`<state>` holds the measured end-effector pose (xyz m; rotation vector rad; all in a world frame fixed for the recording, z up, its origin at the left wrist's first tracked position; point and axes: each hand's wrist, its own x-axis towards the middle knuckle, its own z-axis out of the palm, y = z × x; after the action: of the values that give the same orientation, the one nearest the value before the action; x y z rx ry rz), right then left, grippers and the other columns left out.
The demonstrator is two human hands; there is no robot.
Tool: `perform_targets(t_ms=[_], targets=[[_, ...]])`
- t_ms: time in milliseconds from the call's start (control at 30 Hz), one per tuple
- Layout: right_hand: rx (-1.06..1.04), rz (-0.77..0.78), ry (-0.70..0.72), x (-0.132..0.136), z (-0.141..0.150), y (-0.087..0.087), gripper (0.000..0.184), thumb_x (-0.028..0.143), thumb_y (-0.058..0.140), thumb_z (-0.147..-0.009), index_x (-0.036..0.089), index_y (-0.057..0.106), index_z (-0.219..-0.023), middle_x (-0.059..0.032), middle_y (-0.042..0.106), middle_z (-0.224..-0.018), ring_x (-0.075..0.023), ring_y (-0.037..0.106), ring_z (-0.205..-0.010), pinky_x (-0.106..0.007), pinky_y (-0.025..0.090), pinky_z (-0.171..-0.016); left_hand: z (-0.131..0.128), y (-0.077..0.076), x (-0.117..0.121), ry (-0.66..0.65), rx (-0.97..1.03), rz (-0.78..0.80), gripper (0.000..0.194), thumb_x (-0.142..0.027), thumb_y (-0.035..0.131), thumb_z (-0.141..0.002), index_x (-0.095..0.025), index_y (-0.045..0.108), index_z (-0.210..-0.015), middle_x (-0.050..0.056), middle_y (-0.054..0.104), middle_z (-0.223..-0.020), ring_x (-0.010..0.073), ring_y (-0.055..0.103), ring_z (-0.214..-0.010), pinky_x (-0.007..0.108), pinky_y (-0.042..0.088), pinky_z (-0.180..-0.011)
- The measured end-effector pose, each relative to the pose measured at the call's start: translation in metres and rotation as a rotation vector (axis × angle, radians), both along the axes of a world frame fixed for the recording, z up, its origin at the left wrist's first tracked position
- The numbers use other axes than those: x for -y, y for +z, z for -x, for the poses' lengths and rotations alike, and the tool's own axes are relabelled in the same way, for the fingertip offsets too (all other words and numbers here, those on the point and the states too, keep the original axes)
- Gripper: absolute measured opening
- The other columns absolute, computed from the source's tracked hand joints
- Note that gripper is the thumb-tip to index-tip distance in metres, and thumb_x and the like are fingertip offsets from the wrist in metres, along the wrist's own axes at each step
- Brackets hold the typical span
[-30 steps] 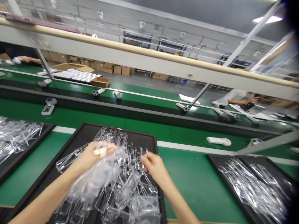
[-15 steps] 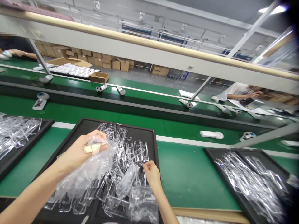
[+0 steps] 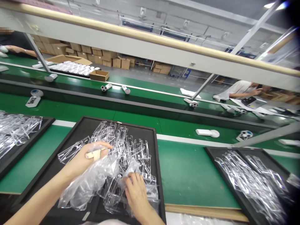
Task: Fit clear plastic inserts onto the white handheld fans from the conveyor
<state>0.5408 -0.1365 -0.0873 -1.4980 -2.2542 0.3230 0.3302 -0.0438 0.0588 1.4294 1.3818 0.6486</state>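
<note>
My left hand (image 3: 93, 156), with beige tape wrapped round a finger, is closed on a bunch of crumpled clear plastic bags (image 3: 86, 182) that hangs down over the tray. My right hand (image 3: 136, 187) has its fingers curled over another clear plastic bag (image 3: 132, 165) lying on the parts. Beneath both hands, a black tray (image 3: 77, 137) holds a heap of clear plastic frame-like parts (image 3: 138, 148). Some of these parts are hidden by the bags and hands.
Another black tray of clear parts (image 3: 207, 153) stands at right, a third (image 3: 48, 122) at left. Beyond runs a conveyor with white devices (image 3: 207, 132), some football-patterned. A rail (image 3: 150, 39) crosses above. Co-workers' arms (image 3: 246, 93) show at far right and far left.
My right hand has moved left and down from the tray's right side onto a loose bag. My left hand has lowered slightly with its bags. Several devices on the conveyors have shifted.
</note>
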Motion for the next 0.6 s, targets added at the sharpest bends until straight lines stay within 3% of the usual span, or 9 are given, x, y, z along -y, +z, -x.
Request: perform_targets(t_ms=[100, 200, 300, 433, 600], targets=[[-0.346, 0.095, -0.097, -0.02, -0.017, 0.025, 0.022, 0.006, 0.043, -0.08, 0.02, 0.059, -0.085, -0.0045, 0.06, -0.088, -0.0205, 0.054, -0.082, -0.035, 0.043, -0.074, 0.003, 0.0, 0.003, -0.033, 0.019, 0.052, 0.03, -0.048, 0.057, -0.076, -0.021, 0.067, -0.082, 0.003, 0.066, -0.085, 0.0205, 0.057, -0.079, 0.027, 0.041, -0.07], [-0.963, 0.34, -0.389, -0.039, -0.038, 0.052, 0.007, 0.025, 0.059, -0.079, 0.019, 0.062, -0.079, -0.0008, 0.061, -0.078, -0.0152, 0.053, -0.072, -0.027, 0.043, -0.066, 0.003, -0.016, 0.011, -0.171, 0.001, 0.162, 0.038, -0.053, 0.051, -0.078, -0.019, 0.067, -0.073, 0.005, 0.066, -0.08, 0.022, 0.058, -0.078, 0.03, 0.042, -0.073], [-1.391, 0.516, -0.588, -0.05, -0.047, 0.055, 0.027, 0.038, 0.075, -0.063, 0.019, 0.062, -0.076, 0.0022, 0.059, -0.068, -0.0116, 0.051, -0.059, -0.023, 0.043, -0.054, -0.007, -0.043, 0.024, -0.251, 0.029, 0.278, 0.045, -0.057, 0.05, -0.077, -0.018, 0.072, -0.083, 0.008, 0.069, -0.093, 0.0257, 0.061, -0.089, 0.036, 0.043, -0.082], [-1.576, 0.595, -0.617, -0.053, -0.04, 0.035, 0.037, 0.041, 0.082, -0.053, 0.019, 0.061, -0.075, 0.0022, 0.06, -0.065, -0.0111, 0.055, -0.055, -0.023, 0.047, -0.05, -0.028, -0.076, 0.033, -0.092, 0.193, 0.327, 0.058, -0.058, 0.061, -0.068, -0.02, 0.064, -0.112, 0.011, 0.064, -0.116, 0.0286, 0.056, -0.107, 0.039, 0.04, -0.093], [-1.767, 0.689, -0.647, -0.049, -0.029, 0.017, 0.036, 0.029, 0.086, -0.047, 0.019, 0.061, -0.071, 0.0041, 0.061, -0.061, -0.0081, 0.056, -0.05, -0.019, 0.047, -0.047, -0.037, -0.097, 0.026, 0.247, 0.234, 0.212, 0.064, -0.061, 0.068, -0.056, -0.016, 0.068, -0.101, 0.012, 0.069, -0.103, 0.0318, 0.058, -0.104, 0.041, 0.042, -0.092]])
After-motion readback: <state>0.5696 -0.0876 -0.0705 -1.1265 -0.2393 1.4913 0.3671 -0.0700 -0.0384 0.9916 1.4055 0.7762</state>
